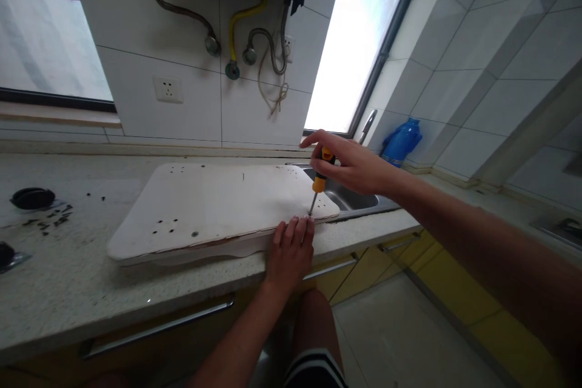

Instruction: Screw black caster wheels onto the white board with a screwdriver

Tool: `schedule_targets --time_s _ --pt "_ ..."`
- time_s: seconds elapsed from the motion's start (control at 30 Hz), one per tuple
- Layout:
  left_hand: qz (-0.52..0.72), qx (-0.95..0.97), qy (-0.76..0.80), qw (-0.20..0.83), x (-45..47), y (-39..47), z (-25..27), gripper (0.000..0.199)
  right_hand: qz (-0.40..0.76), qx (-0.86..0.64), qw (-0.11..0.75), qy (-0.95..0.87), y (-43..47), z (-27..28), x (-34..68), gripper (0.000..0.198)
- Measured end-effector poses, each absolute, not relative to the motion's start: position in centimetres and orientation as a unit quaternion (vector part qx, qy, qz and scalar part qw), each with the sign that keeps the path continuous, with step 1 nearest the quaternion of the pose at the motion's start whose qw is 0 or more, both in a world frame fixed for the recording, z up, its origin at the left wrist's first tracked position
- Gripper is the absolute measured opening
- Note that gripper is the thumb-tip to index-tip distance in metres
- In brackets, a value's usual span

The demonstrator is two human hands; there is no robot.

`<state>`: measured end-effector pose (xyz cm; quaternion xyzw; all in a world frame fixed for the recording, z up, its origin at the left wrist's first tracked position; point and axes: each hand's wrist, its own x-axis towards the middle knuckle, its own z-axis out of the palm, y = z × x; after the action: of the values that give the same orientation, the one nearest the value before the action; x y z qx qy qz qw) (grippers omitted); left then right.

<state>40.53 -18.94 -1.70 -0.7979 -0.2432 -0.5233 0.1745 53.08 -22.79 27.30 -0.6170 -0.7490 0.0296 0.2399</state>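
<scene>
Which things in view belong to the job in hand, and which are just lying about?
In the job:
Screwdriver, in the right hand
White panel, left hand at its near edge
Small dark pieces, probably; too small to identify

Apparently not:
Blue container
Sink
Wall socket

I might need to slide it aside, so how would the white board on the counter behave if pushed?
The white board looks stiff, lying with no visible sag. Its broad size suggests some weight, so it may slide reluctantly. Its ragged front edge might chip or catch.
</scene>
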Motion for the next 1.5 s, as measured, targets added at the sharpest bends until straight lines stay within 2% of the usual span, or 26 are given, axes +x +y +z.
schedule_targets --time_s 0.03,0.2,0.27,0.33,0.43,0.6,0.8,0.93,1.23,1.5 --pt "-0.522 -0.799 -0.241 0.176 40.5 -18.9 -1.7 0.045 0.026 -0.615 0.295 -0.731 -22.3 26.4 53.2 0.031" --pt "-0.515 -0.802 -0.24 0.183 40.7 -19.0 -1.7 0.046 0.095 -0.53 0.569 -0.622 -19.5 21.4 53.2 0.031" --pt "-0.512 -0.803 -0.241 0.185 40.7 -19.1 -1.7 0.046 0.124 -0.477 0.648 -0.581 -18.9 20.1 53.1 0.033" --pt "-0.509 -0.805 -0.24 0.186 40.7 -19.1 -1.7 0.046 0.166 -0.436 0.686 -0.558 -18.8 19.7 53.2 0.041" --pt "-0.502 -0.81 -0.235 0.191 40.8 -19.0 -1.6 0.044 0.261 -0.408 0.672 -0.561 -18.8 19.7 54.0 0.055" --pt "-0.488 -0.821 -0.218 0.199 41.1 -19.0 -1.7 0.041 0.341 -0.362 0.648 -0.577 -18.5 19.4 55.0 0.056" --pt "-0.492 -0.82 -0.218 0.194 41.1 -19.0 -1.8 0.038 0.272 -0.31 0.739 -0.533 -18.0 17.8 55.3 0.042" --pt "-0.498 -0.818 -0.214 0.193 41.0 -19.0 -1.8 0.036 0.202 -0.34 0.785 -0.477 -17.4 17.2 55.2 0.05" --pt "-0.494 -0.82 -0.215 0.193 41.0 -19.0 -2.0 0.036 0.083 -0.367 0.799 -0.469 -17.9 16.6 53.4 0.055" --pt "-0.5 -0.818 -0.21 0.19 41.0 -19.0 -1.8 0.037 0.091 -0.374 0.814 -0.434 -17.9 16.3 54.5 0.051"
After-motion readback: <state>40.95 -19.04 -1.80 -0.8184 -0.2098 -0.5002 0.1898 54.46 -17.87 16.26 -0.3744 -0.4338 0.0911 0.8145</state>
